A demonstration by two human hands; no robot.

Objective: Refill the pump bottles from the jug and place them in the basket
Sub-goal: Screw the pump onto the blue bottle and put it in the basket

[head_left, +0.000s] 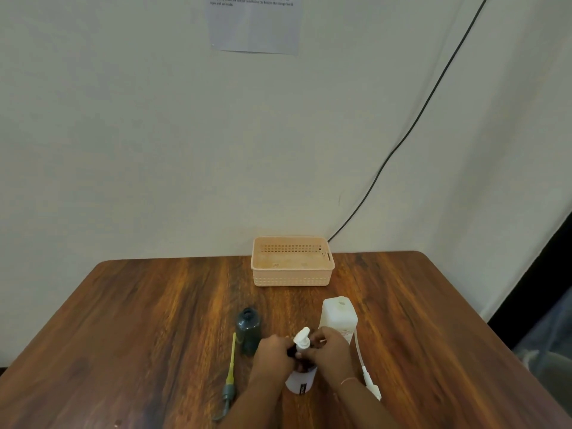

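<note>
A brown pump bottle (301, 380) with a white label stands near the table's front edge. My left hand (274, 356) grips its shoulder from the left. My right hand (331, 348) holds the collar of the white pump head (302, 337) sitting on the bottle's neck. A dark green bottle (248, 332) with an open neck stands to the left. Its green pump with a yellow tube (229, 376) lies flat on the table beside it. The white jug (339, 317), uncapped, stands behind my right hand. A peach basket (292, 263) sits at the back, with nothing visible inside.
Another white pump with a long tube (366, 373) lies on the wooden table (139, 320) to the right of my right wrist. A black cable (402, 140) runs down the wall behind the basket. A printed sheet (255, 23) hangs on the wall.
</note>
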